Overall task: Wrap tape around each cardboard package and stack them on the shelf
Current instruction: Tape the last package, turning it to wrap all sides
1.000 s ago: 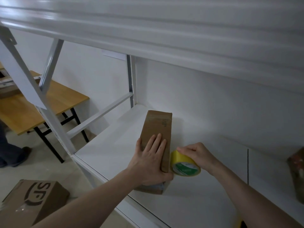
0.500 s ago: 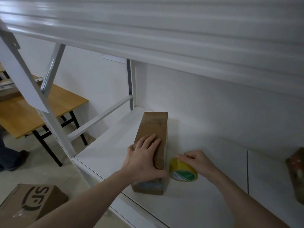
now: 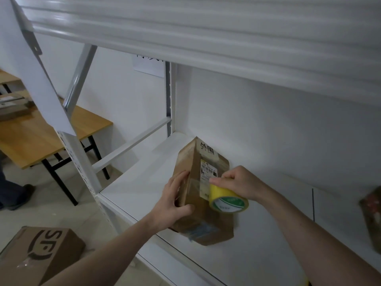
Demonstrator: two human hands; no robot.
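Shelf: white metal shelf (image 3: pixel 144 182), another board right overhead, plain white wall behind.
Room: wooden table (image 3: pixel 37 137) off to the left, an SF-printed box (image 3: pixel 39 252) on the floor tiles, someone's shoe by the left edge.
Package: cardboard package (image 3: pixel 198 195) near the shelf's front edge, toward its left end, tipped up on one edge so the label side shows.
Left hand: left hand (image 3: pixel 171 201) grips the package's left side, thumb hooked on the front.
Right hand: right hand (image 3: pixel 239 182) pinches the yellow tape roll (image 3: pixel 227 200) against the label face.
Changed: a second ago the package lay flat under the palm, with the roll down on the shelf beside it.
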